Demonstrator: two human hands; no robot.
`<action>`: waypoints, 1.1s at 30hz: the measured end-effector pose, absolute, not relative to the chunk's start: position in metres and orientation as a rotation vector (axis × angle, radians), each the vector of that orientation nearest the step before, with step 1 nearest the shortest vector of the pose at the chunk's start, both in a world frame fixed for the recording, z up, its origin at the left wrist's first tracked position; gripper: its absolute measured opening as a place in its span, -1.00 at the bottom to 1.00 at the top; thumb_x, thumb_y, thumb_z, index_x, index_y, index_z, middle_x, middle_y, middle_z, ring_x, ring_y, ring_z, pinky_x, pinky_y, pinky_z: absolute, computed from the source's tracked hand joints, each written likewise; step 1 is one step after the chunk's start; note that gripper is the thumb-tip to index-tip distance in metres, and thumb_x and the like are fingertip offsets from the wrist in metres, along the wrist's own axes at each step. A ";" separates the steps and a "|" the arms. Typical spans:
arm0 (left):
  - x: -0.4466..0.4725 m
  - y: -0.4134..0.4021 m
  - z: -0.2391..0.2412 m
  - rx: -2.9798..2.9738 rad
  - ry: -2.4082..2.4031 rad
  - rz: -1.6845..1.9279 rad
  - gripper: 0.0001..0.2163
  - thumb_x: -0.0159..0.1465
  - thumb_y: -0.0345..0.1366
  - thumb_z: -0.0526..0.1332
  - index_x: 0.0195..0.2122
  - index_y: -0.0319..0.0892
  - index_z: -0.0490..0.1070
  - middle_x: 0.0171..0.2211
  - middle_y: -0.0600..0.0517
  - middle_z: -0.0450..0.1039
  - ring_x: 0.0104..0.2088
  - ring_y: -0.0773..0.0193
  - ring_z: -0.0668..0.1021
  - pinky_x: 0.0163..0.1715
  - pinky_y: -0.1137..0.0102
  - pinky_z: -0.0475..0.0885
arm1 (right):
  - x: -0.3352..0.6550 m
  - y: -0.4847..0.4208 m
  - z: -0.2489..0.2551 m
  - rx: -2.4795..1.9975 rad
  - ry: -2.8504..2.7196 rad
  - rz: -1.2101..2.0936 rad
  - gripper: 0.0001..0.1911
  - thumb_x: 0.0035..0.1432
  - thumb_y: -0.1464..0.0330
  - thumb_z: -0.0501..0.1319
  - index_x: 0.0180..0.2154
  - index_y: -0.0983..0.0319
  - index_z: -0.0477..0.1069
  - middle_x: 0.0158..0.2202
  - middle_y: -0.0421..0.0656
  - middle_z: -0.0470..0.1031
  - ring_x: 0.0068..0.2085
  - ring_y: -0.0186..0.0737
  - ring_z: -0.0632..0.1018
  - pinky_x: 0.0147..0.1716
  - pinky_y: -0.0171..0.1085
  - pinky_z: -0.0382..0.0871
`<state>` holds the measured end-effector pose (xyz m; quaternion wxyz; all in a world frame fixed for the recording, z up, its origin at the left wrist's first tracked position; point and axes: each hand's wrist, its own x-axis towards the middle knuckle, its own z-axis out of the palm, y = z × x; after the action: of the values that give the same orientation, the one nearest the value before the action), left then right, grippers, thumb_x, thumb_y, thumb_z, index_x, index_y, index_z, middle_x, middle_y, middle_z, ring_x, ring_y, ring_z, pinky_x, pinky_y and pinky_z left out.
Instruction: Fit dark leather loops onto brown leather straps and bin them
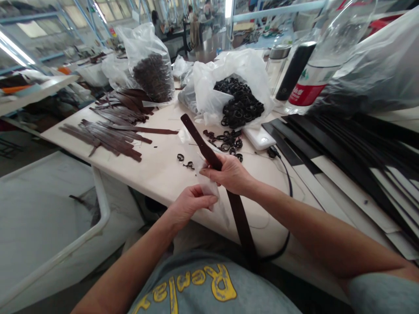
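My right hand (231,174) is closed around a long dark brown leather strap (199,141) that runs from the table top down past my lap. A thin clear plastic sleeve (209,188) covers the strap near my hands. My left hand (190,203) pinches the lower end of that sleeve, just below and left of my right hand. A few loose black rings (225,141) lie on the table just beyond the strap.
A white bag of black rings (242,104) and a clear bag of brown pieces (153,76) stand behind. Brown straps (108,133) lie at left, black straps (353,148) at right. A white phone (260,137) with cable, bottles (314,78) and a white bin (49,218) are nearby.
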<state>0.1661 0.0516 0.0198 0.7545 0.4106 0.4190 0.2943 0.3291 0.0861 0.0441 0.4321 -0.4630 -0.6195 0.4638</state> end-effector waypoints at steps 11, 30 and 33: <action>0.174 0.034 0.025 1.005 0.895 0.441 -0.90 -0.01 -0.32 0.40 -0.44 -0.18 0.64 -0.55 0.05 0.53 -0.55 0.38 0.44 -0.48 0.47 0.37 | 0.332 0.090 0.045 -1.178 -1.555 1.029 -0.89 0.05 0.35 0.28 -0.40 0.25 0.38 -0.64 -0.37 0.32 -0.68 -0.48 0.32 -0.69 -0.46 0.23; 0.129 0.139 0.070 0.533 0.934 1.365 -0.83 0.15 -0.28 0.40 -0.42 -0.24 0.45 -0.47 0.05 0.57 -0.53 0.35 0.60 -0.47 0.49 0.54 | 0.334 0.062 0.085 -1.173 -1.917 1.163 -0.60 0.35 0.25 -0.05 -0.51 0.22 0.31 -0.63 -0.25 0.41 -0.61 -0.38 0.46 -0.58 -0.42 0.29; 0.130 0.146 0.073 0.553 0.900 1.418 -0.81 0.11 -0.29 0.43 -0.43 -0.24 0.45 -0.48 0.05 0.58 -0.51 0.35 0.61 -0.45 0.50 0.54 | 0.328 0.056 0.086 -1.218 -2.071 1.072 -0.64 0.32 0.29 -0.05 -0.50 0.21 0.30 -0.62 -0.24 0.43 -0.61 -0.35 0.47 -0.58 -0.40 0.26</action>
<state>0.1303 0.1458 0.0734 0.6340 0.2418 0.3936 0.6202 0.3283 0.0557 0.0860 0.2525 -0.4478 -0.7618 0.3941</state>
